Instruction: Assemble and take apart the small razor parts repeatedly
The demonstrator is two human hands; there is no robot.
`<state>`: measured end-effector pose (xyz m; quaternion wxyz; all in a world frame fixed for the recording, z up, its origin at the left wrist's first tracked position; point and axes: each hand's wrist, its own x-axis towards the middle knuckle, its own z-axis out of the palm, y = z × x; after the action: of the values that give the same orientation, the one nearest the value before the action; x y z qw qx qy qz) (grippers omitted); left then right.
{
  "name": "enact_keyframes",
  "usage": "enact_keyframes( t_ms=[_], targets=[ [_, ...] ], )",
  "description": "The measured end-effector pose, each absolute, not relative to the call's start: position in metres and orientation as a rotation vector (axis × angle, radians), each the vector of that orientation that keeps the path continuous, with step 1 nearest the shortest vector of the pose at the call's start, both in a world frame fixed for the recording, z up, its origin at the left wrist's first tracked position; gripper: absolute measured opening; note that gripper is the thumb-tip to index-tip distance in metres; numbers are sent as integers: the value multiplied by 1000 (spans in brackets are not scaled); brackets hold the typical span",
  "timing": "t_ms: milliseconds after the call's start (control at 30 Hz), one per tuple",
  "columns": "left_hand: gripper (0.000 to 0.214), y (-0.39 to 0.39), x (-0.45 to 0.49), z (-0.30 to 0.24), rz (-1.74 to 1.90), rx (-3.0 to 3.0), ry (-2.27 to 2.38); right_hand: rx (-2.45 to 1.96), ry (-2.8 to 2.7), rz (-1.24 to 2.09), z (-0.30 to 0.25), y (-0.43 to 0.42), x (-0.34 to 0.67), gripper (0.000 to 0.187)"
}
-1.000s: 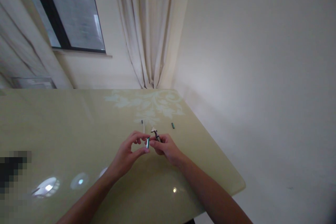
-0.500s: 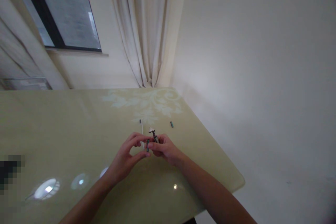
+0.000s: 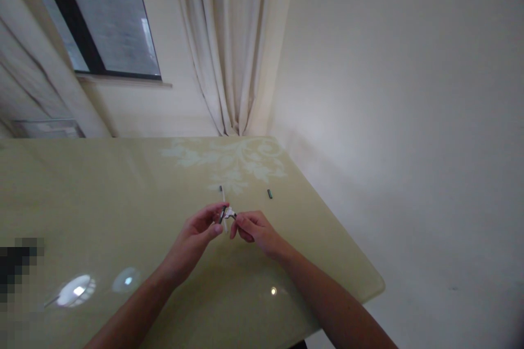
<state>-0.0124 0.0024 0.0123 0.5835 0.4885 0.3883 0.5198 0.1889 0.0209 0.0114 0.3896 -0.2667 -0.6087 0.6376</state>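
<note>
This looks like a home, with pale curtains (image 3: 233, 38), a window (image 3: 108, 16) and a floral-patterned table (image 3: 106, 191).

The table (image 3: 114, 202) bears a white stick (image 3: 224, 195) and dark bar (image 3: 269, 194).

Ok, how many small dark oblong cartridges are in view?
2. One small dark oblong cartridge is pinched in the left hand; the second cartridge lies on the glossy yellowish-green table, beyond the right hand. The hands could hide others.
</note>
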Motion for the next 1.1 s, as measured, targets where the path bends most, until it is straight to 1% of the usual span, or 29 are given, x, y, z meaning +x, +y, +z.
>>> enact_keyframes(
  t_ms=[600, 1100],
  targets=[
    [49, -1, -10, 16, 1192, 1077, 895, -669, -1657, 1569, 14, 17, 194, 51],
    [49, -2, -9, 17, 1198, 1056, 875, -726, -1647, 1584, 13, 16, 194, 56]
  ],
)
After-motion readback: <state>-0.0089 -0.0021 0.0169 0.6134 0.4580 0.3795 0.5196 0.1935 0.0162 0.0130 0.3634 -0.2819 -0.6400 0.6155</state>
